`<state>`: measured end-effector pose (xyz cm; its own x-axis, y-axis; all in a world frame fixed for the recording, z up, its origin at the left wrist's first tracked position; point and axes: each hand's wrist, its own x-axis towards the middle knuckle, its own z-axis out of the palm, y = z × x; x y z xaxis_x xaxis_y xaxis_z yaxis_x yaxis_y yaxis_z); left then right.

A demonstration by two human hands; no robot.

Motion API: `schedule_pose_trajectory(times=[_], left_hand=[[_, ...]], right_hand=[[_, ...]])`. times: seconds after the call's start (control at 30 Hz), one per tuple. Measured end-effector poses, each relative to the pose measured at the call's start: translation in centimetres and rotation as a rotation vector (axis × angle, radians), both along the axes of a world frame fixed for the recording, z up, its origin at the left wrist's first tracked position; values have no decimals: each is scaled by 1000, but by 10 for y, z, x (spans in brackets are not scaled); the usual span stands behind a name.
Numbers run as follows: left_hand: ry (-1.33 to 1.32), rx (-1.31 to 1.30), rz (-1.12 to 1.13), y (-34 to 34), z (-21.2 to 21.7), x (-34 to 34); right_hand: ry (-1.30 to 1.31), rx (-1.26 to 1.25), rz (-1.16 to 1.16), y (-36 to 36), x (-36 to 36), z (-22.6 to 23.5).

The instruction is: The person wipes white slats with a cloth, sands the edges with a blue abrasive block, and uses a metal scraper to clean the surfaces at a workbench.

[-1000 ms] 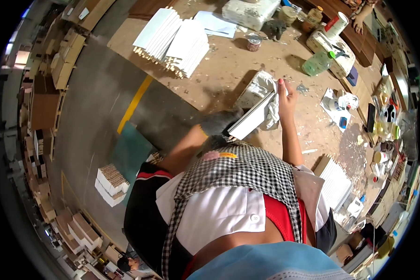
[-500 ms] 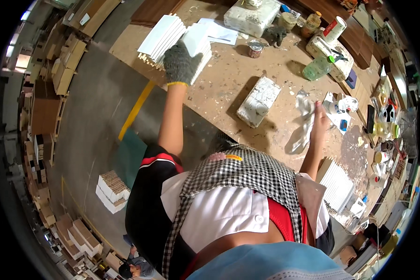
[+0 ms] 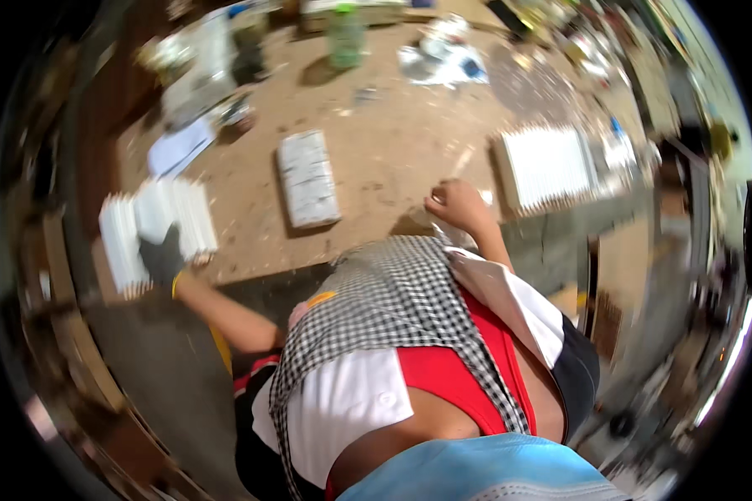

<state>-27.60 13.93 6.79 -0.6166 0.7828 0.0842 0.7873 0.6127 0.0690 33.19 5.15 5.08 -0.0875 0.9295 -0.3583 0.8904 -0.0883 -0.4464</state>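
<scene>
My left hand [image 3: 162,254], in a dark grey glove with a yellow cuff, lies on stacked white slats [image 3: 175,215] at the table's left front corner. Its thumb stands apart from the fingers. Beside it is another row of white slats [image 3: 122,242]. My bare right hand [image 3: 459,206] is over the front edge, fingers curled closed. A crumpled whitish sheet [image 3: 455,237] shows under it, blurred and partly hidden by the hand. Between my hands, a white, scuffed rectangular block [image 3: 308,179] lies on the brown table [image 3: 393,142].
More white slats [image 3: 547,167] stand in a stack at the right. Toward the back are a green bottle [image 3: 346,37], a white sheet with cups [image 3: 443,63], a small tin [image 3: 236,115], white paper [image 3: 180,148] and a large pale block [image 3: 199,79].
The view has swung to the right, so the table sits squarer. My right hand has come in toward my apron with the whitish sheet. My left hand stays on the slats.
</scene>
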Motion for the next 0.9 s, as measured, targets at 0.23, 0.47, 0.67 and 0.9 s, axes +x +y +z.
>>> schedule_pose_trajectory(times=[0.23, 0.47, 0.67, 0.9], left_hand=[[342, -76, -96, 18, 3, 31], [479, 342, -392, 18, 24, 93], [115, 541, -773, 20, 23, 157], [-317, 11, -922, 0, -100, 261]], right_hand=[[-446, 174, -744, -41, 52, -13], [-544, 182, -822, -66, 58, -39], [-580, 309, -757, -49, 70, -51], [-549, 190, -845, -43, 97, -56]])
